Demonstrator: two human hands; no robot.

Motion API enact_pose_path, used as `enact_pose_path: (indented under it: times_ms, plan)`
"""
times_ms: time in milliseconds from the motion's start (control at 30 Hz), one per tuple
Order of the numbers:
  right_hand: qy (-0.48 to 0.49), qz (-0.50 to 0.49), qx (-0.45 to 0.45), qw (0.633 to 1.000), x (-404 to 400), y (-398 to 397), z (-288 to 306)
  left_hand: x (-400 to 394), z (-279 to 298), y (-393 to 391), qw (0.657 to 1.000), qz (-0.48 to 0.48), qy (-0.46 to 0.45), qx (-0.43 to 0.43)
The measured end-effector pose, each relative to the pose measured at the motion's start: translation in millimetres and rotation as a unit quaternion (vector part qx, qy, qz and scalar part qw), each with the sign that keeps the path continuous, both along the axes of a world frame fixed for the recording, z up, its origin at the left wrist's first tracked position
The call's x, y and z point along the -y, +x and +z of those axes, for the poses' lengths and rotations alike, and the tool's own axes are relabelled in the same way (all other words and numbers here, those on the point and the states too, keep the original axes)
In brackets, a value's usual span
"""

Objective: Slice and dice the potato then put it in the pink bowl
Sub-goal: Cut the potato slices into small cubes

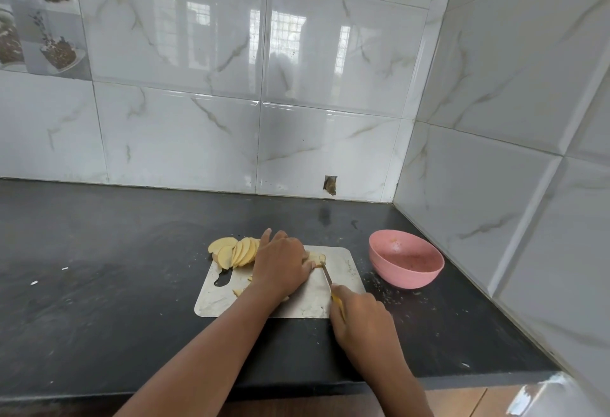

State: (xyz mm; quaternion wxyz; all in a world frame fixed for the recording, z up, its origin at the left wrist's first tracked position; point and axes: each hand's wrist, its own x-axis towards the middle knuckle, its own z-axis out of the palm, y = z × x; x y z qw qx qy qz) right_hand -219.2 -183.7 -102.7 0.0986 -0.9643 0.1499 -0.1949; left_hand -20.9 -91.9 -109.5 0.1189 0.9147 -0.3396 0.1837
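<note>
One black counter [115,284] carries a steel cutting board [343,271] and, well right, the pink bowl [407,260]. The left hand [280,265] presses down potato slices [315,259] on it; the right hand [361,317] clasps a knife [326,276]. More slices [236,251] fan at the board's far-left corner.

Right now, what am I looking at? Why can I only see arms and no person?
The camera sits on the person's head and looks down, so you see only their two arms. They stand at a black stone counter in a corner of white marble-look tiles. On it lies a shiny metal cutting board. The left hand presses down on a pale piece of potato. The right hand grips a small yellow-handled knife, its blade at that piece. A fan of yellow potato slices waits at the board's far left corner. A round pink bowl sits to the right, holding only some small bits.
</note>
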Motion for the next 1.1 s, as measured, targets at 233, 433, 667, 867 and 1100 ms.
enact_pose_path:
  times_ms: [233, 433, 667, 867, 1100]
  plan:
    - [0.015, 0.006, 0.111, 0.994, 0, 8, 7, -11, 7, -2, 0.998, -0.026, -0.037, -0.041]
    - [0.006, -0.003, 0.061, 0.998, 11, 44, 8, -20, 11, -7, 0.996, -0.032, -0.048, -0.064]
    - [-0.019, 0.009, 0.06, 0.998, 11, 45, 4, -16, 9, -7, 0.997, -0.022, -0.054, -0.057]
    - [0.002, 0.026, 0.036, 0.999, 11, 47, 2, -13, 8, -7, 0.997, -0.008, -0.039, -0.072]
    - [0.007, 0.023, 0.04, 0.999, 3, 39, 3, -8, 5, -7, 0.997, 0.025, -0.03, -0.067]
